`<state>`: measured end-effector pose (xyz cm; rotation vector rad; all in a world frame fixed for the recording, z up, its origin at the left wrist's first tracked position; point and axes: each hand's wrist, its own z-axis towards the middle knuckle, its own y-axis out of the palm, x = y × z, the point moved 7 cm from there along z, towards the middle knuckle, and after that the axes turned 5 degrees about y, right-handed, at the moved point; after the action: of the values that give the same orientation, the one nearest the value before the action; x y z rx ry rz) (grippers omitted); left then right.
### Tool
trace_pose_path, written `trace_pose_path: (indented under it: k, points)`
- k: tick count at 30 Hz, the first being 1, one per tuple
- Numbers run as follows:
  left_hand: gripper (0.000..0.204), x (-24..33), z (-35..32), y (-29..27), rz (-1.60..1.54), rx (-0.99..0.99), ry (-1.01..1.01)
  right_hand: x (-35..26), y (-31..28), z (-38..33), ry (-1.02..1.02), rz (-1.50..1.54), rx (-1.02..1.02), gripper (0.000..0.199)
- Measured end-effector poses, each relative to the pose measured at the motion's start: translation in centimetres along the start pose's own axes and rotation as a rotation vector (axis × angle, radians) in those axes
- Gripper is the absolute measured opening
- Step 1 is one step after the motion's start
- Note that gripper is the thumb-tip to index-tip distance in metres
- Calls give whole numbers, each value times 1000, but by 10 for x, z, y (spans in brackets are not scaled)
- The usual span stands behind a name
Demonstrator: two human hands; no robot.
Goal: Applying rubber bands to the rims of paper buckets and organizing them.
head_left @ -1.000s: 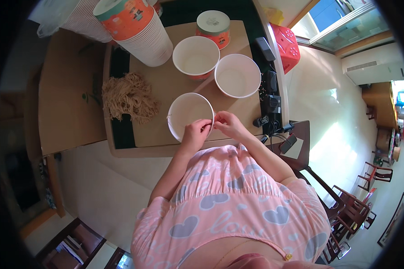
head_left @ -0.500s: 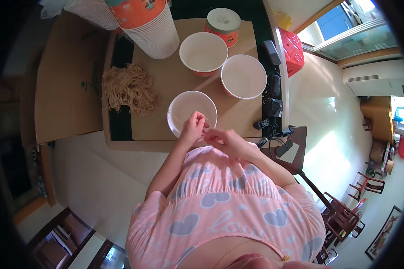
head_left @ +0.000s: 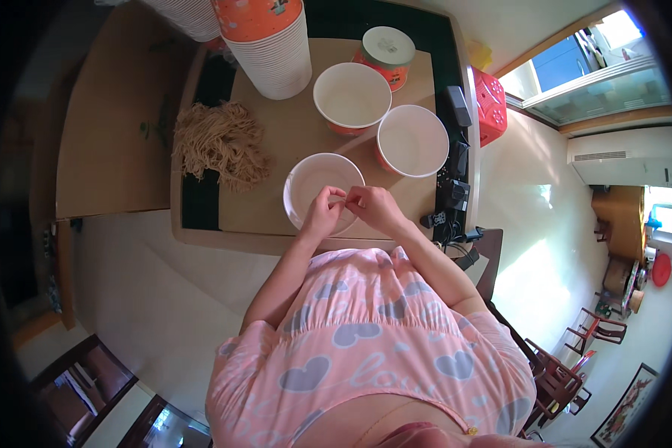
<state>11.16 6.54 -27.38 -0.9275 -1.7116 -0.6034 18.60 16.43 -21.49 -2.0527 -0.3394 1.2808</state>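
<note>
My left hand [head_left: 325, 214] and my right hand [head_left: 379, 210] meet over the near edge of a white paper tub [head_left: 293, 181]. Both have their fingers pinched together, tip to tip. Whatever lies between the fingertips is too fine to make out. Left of the tub rests a tangled heap of beige string [head_left: 218, 145]. Behind and to the right stand two open paper tubs, a middle one [head_left: 351, 95] and a right one [head_left: 414, 142], white inside. A red-orange tub with a pale flat top [head_left: 388, 48] stands behind them.
A tall stack of nested orange-and-white tubs [head_left: 272, 67] rises at the back left. Cardboard [head_left: 265, 213] covers much of the table. Black adapters and cables [head_left: 454, 196] line the right edge, beyond which stands a red stool [head_left: 490, 104].
My right hand has risen and turned, its fingertips now pinched against those of my left hand. My left hand has shifted slightly. The whole view has tilted a little.
</note>
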Motion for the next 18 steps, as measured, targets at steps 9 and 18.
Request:
trace_pose_path:
  k: [9,18]
  points:
    - [10,11,-4,14,-183,-171,-78,14,-5,-6,-10,478,229,8]
    - [5,-5,-2,9,-184,-91,-48,8,-37,6,-14,594,30,21]
